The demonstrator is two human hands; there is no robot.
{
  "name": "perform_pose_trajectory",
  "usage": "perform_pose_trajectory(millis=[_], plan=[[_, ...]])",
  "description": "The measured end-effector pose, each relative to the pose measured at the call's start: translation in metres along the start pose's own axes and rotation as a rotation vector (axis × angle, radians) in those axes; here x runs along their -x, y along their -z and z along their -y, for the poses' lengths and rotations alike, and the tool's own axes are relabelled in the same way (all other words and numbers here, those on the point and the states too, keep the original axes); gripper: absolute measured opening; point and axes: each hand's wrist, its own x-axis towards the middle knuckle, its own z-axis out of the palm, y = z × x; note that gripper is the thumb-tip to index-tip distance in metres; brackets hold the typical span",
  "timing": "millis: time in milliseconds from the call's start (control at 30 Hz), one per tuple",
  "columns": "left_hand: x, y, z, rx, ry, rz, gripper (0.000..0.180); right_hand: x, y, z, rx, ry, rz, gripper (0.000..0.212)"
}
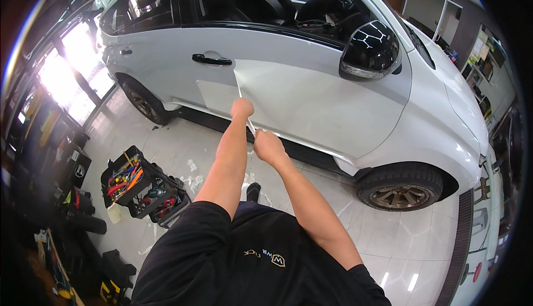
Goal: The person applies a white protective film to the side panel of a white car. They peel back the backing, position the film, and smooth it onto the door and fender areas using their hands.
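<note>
Both my arms reach out to the front door [311, 92] of a white car. My left hand [242, 109] is closed on the edge of a thin whitish film sheet [240, 88], which stretches taut from the door skin just below the black door handle [212, 59]. Lower and to the right, my right hand [269, 146] is closed on the same edge, and a narrow strip of it shows between the two fists. Grey and whiter areas meet along sharp lines on the door. My fingertips are hidden behind the fists.
A black tool caddy [145, 186] full of hand tools stands on the tiled floor [305, 234] to my left. Whitish scraps lie near my foot [254, 191]. The black side mirror [371, 51] juts out at the right, above the front wheel [400, 188].
</note>
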Motion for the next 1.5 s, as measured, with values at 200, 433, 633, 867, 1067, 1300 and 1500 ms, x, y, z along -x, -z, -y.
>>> perform_pose_trajectory(millis=[200,433,633,867,1067,1300,1500], plan=[[0.007,-0.003,0.002,-0.041,-0.003,-0.031,0.030,0.010,-0.001,-0.002,0.024,0.024,0.015,0.021],[0.020,-0.011,-0.016,0.106,0.076,-0.034,0.031,0.020,0.001,-0.016,0.029,0.006,-0.008,0.021],[0.006,-0.020,0.003,-0.100,-0.020,-0.006,0.031,0.031,-0.002,-0.014,-0.006,0.050,-0.033,0.021],[0.030,-0.017,-0.021,-0.143,-0.074,-0.011,0.030,0.040,-0.003,-0.030,-0.014,0.060,-0.079,0.020],[0.025,-0.017,0.010,-0.306,-0.131,-0.039,0.027,0.048,-0.001,-0.014,-0.032,0.102,-0.052,0.020],[0.036,-0.003,0.005,-0.366,-0.333,-0.036,0.027,0.020,-0.009,-0.020,-0.120,0.055,-0.066,0.021],[0.000,-0.015,0.101,0.105,-0.147,-0.170,0.027,-0.035,-0.026,0.016,-0.608,-0.129,0.036,0.055]])
